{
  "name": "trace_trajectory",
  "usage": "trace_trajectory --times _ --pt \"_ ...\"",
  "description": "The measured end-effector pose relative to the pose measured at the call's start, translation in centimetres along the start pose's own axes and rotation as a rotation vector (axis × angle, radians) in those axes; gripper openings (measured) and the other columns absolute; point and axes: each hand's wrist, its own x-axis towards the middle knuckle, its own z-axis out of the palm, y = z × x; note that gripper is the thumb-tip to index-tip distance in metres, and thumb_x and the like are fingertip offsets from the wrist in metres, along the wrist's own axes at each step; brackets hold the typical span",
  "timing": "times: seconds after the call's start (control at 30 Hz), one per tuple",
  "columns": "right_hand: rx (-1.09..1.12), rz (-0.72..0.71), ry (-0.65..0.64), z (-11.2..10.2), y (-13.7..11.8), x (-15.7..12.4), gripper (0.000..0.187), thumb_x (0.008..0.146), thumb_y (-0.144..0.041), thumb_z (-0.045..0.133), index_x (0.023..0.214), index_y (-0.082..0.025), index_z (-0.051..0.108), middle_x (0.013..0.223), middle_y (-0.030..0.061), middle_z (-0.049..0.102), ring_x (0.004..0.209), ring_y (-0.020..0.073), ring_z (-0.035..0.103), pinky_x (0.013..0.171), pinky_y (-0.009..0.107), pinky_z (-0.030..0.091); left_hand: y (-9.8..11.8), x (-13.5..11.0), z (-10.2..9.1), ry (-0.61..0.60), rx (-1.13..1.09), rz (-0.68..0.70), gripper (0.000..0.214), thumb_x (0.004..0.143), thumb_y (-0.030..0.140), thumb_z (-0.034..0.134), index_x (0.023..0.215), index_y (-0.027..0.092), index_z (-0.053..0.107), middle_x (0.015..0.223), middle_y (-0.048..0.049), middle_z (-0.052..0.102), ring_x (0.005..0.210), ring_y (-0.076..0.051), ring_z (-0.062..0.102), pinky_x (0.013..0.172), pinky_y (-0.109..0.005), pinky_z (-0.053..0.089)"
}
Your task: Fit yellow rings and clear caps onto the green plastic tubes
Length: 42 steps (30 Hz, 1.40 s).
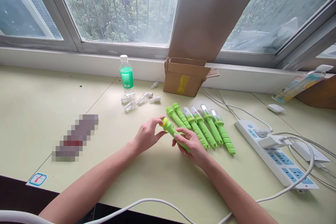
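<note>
My right hand (189,144) is wrapped round the ribbed handle of a green stick-shaped device (172,131) held just above the table. My left hand (148,135) pinches its top end, where a yellow part shows. Right beside my right hand lies a row of several like green devices (207,127), side by side on the pale green table (39,112); some carry clear caps, two do not. Several loose clear caps (138,100) lie further back.
A green-labelled water bottle (126,78) stands behind the caps. An open cardboard box (185,77) leans at the window sill. A white power strip (275,155) with plugs and cables lies at the right. A white cable (147,203) crosses the near edge.
</note>
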Motion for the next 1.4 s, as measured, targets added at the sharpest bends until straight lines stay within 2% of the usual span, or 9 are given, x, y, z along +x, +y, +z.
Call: trace_trajectory --times 0.1,0.23,0.5,0.63,0.7,0.8,0.97,1.13,1.4 --pt "-0.006 0.008 -0.021 0.01 -0.22 -0.07 0.031 0.083 -0.046 0.063 0.097 -0.018 0.06 0.072 0.0026 0.065 0.042 0.0057 0.037 0.039 0.021 0.025 0.03 -0.06 -0.02 0.015 0.011 0.007 0.022 0.084 0.017 0.063 0.097 0.02 0.046 0.116 -0.0124 0.067 0.101 -0.02 0.068 0.077 -0.032 0.059" --pt "-0.165 -0.049 -0.018 -0.02 -0.63 -0.2 0.032 0.086 -0.048 0.058 0.084 -0.017 0.065 0.067 0.0008 0.057 0.047 0.0079 0.042 0.042 0.023 0.028 0.0 -0.27 0.01 0.004 0.021 0.007 0.019 0.085 0.017 0.062 0.096 0.02 0.047 0.114 -0.0126 0.068 0.101 -0.02 0.068 0.075 -0.031 0.059" --pt "-0.235 -0.066 -0.042 0.17 -0.84 -0.25 0.038 0.091 -0.049 0.049 0.071 -0.018 0.058 0.061 -0.0015 0.053 0.045 0.0077 0.04 0.042 0.023 0.028 -0.19 -0.28 0.0 -0.021 0.034 -0.015 0.019 0.084 0.022 0.065 0.095 0.02 0.049 0.113 -0.0116 0.069 0.095 -0.021 0.07 0.074 -0.032 0.06" --pt "-0.212 -0.019 -0.024 -0.1 -0.47 -0.23 0.036 0.09 -0.051 0.049 0.077 -0.018 0.057 0.06 -0.001 0.057 0.039 0.0069 0.037 0.039 0.023 0.026 0.07 -0.27 -0.04 -0.02 0.026 0.001 0.018 0.085 0.026 0.065 0.094 0.02 0.05 0.111 -0.0112 0.07 0.095 -0.021 0.071 0.074 -0.032 0.06" --pt "-0.224 0.012 0.007 -0.09 -0.34 -0.21 0.031 0.086 -0.05 0.057 0.088 -0.019 0.058 0.059 -0.0021 0.059 0.037 0.0065 0.035 0.038 0.022 0.026 0.18 -0.27 -0.05 -0.014 0.023 0.014 0.018 0.085 0.026 0.064 0.094 0.02 0.05 0.11 -0.0117 0.07 0.095 -0.021 0.07 0.074 -0.032 0.06" --pt "-0.23 0.042 0.04 0.19 -0.37 -0.25 0.037 0.079 -0.046 0.068 0.103 -0.021 0.054 0.061 -0.0031 0.062 0.036 0.006 0.034 0.037 0.021 0.025 0.09 -0.23 -0.05 -0.01 0.008 0.01 0.019 0.084 0.026 0.065 0.094 0.02 0.049 0.111 -0.0116 0.07 0.097 -0.021 0.07 0.074 -0.032 0.06" --pt "-0.215 -0.006 0.032 0.7 -0.79 -0.38 0.03 0.082 -0.046 0.064 0.095 -0.02 0.058 0.081 0.0016 0.066 0.038 0.0044 0.037 0.038 0.022 0.029 -0.24 -0.17 0.09 -0.041 -0.017 -0.005 0.021 0.084 0.021 0.064 0.095 0.021 0.046 0.116 -0.0124 0.067 0.1 -0.021 0.068 0.073 -0.033 0.059" --pt "-0.212 -0.075 0.009 0.4 -0.82 -0.29 0.028 0.084 -0.046 0.061 0.092 -0.019 0.064 0.076 0.0006 0.061 0.05 0.008 0.045 0.047 0.023 0.036 0.1 -0.24 0.24 -0.032 -0.014 -0.001 0.02 0.085 0.018 0.062 0.097 0.02 0.045 0.113 -0.0132 0.068 0.104 -0.022 0.067 0.076 -0.033 0.059" --pt "-0.202 -0.061 -0.032 0.11 -0.81 -0.26 0.035 0.085 -0.052 0.056 0.09 -0.018 0.065 0.072 0.0008 0.06 0.048 0.0086 0.043 0.045 0.023 0.033 0.08 -0.33 0.21 -0.019 -0.01 -0.015 0.017 0.085 0.023 0.063 0.092 0.02 0.048 0.113 -0.0133 0.069 0.1 -0.022 0.069 0.075 -0.034 0.06"
